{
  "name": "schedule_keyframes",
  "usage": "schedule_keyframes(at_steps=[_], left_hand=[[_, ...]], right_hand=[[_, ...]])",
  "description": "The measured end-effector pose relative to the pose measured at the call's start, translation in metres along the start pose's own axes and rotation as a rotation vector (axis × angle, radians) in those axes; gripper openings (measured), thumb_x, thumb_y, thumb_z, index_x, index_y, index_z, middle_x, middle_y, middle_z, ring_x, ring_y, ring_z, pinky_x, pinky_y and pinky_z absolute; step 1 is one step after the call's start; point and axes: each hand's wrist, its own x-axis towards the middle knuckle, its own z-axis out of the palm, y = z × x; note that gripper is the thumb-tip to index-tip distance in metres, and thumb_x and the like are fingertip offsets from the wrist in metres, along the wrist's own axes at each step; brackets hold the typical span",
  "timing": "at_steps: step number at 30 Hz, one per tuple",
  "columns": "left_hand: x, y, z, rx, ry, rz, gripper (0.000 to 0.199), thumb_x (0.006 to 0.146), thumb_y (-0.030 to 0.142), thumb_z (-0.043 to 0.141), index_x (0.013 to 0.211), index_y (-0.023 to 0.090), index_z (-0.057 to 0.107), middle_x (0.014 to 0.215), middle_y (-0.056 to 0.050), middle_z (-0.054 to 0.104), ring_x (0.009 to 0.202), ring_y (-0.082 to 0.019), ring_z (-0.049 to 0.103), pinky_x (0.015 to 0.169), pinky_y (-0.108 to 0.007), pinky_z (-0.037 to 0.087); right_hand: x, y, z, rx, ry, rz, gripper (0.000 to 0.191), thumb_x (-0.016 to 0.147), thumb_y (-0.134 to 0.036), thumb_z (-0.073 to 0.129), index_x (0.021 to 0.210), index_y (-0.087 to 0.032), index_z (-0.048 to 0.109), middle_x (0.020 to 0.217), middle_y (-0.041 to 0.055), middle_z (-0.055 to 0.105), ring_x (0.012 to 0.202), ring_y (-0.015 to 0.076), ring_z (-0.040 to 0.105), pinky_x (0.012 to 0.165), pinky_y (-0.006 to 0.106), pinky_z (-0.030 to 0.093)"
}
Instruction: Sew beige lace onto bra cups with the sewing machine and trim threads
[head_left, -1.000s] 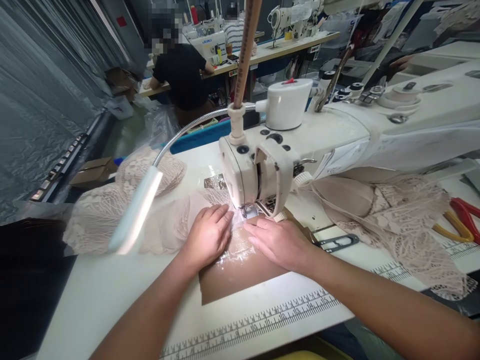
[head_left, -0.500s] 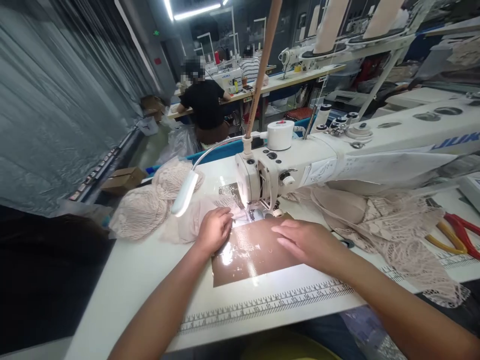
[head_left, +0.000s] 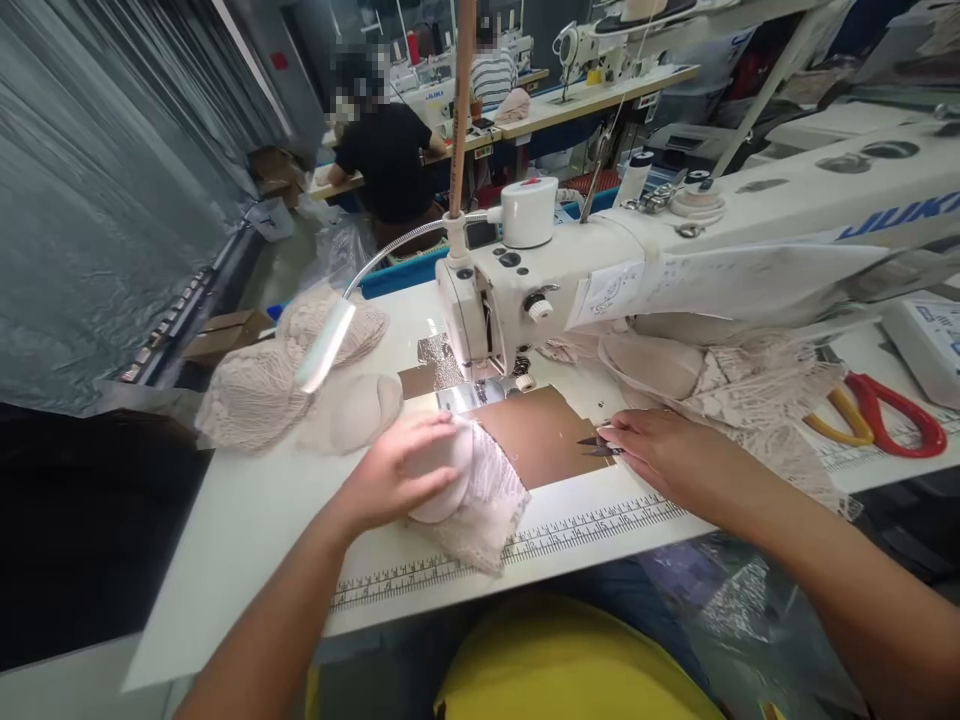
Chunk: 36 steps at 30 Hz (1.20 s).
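Note:
My left hand (head_left: 394, 470) holds a pale pink cup piece with lace (head_left: 487, 495) between thumb and fingers, at the near left of the sewing machine's needle area. In my right hand (head_left: 652, 450) is a small pair of dark-tipped thread snips (head_left: 598, 446), points facing left, over the right edge of a shiny brown plate (head_left: 536, 435). The white sewing machine (head_left: 487, 300) stands just beyond, its needle area lit. Part of the lace lies over the plate's left side and the table's printed ruler.
Beige lace pieces (head_left: 255, 400) are piled at the left beside a lamp (head_left: 326, 350). More lace fabric (head_left: 772, 390) and red-handled scissors (head_left: 896, 415) lie right. A person in black (head_left: 390, 155) sits beyond, and a yellow surface (head_left: 570, 665) shows below.
My left hand has moved left and nearer, drawing the pink lace piece out from the needle area. My right hand has shifted right and now has the snips. The view has tilted down.

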Motion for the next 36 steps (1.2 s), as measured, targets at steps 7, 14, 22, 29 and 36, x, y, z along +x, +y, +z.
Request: schedule_keyframes(at_steps=[7, 14, 22, 29, 36], left_hand=[[0.033, -0.03, 0.002, -0.135, -0.067, -0.249, 0.069, 0.073, 0.045, 0.069, 0.132, 0.016, 0.05, 0.137, -0.015, 0.048, 0.122, -0.032, 0.049, 0.102, -0.045, 0.041], [0.033, -0.023, 0.009, -0.382, -0.14, -0.324, 0.033, 0.078, 0.042, 0.064, 0.088, 0.011, 0.067, 0.079, -0.006, 0.064, 0.069, -0.015, 0.057, 0.061, -0.024, 0.045], [0.029, -0.029, 0.015, -0.621, -0.105, -0.351, 0.033, 0.075, 0.044, 0.069, 0.076, 0.011, 0.063, 0.068, -0.003, 0.057, 0.06, -0.011, 0.05, 0.053, -0.021, 0.04], [0.04, -0.03, 0.01, -0.493, -0.125, -0.267, 0.03, 0.077, 0.041, 0.066, 0.079, 0.011, 0.066, 0.076, -0.005, 0.061, 0.066, -0.012, 0.053, 0.056, -0.021, 0.041], [0.074, -0.042, 0.011, -0.311, -0.223, -0.203, 0.023, 0.079, 0.033, 0.062, 0.089, 0.013, 0.069, 0.085, -0.006, 0.068, 0.077, -0.017, 0.061, 0.068, -0.024, 0.047]], right_hand=[[0.001, -0.002, 0.005, -0.06, -0.006, 0.025, 0.039, 0.076, 0.0, 0.043, 0.107, -0.011, 0.063, 0.097, 0.0134, 0.062, 0.088, 0.0265, 0.058, 0.075, 0.037, 0.046], [0.003, -0.007, 0.006, 0.06, 0.104, 0.157, 0.035, 0.08, -0.01, 0.042, 0.11, -0.012, 0.059, 0.102, 0.0123, 0.065, 0.086, 0.0241, 0.063, 0.069, 0.032, 0.044], [0.045, -0.056, -0.013, 0.711, 0.095, 0.053, 0.035, 0.095, -0.035, 0.031, 0.074, -0.019, 0.054, 0.068, 0.0019, 0.058, 0.063, 0.0154, 0.053, 0.058, 0.026, 0.037], [0.088, -0.068, -0.016, 0.666, 0.013, -0.16, 0.028, 0.084, -0.028, 0.052, 0.059, -0.018, 0.046, 0.06, -0.0021, 0.048, 0.059, 0.0114, 0.044, 0.057, 0.024, 0.03], [0.101, -0.051, 0.003, 0.49, 0.109, -0.28, 0.019, 0.082, -0.018, 0.045, 0.069, -0.017, 0.059, 0.074, 0.0018, 0.056, 0.067, 0.0136, 0.047, 0.057, 0.025, 0.03]])
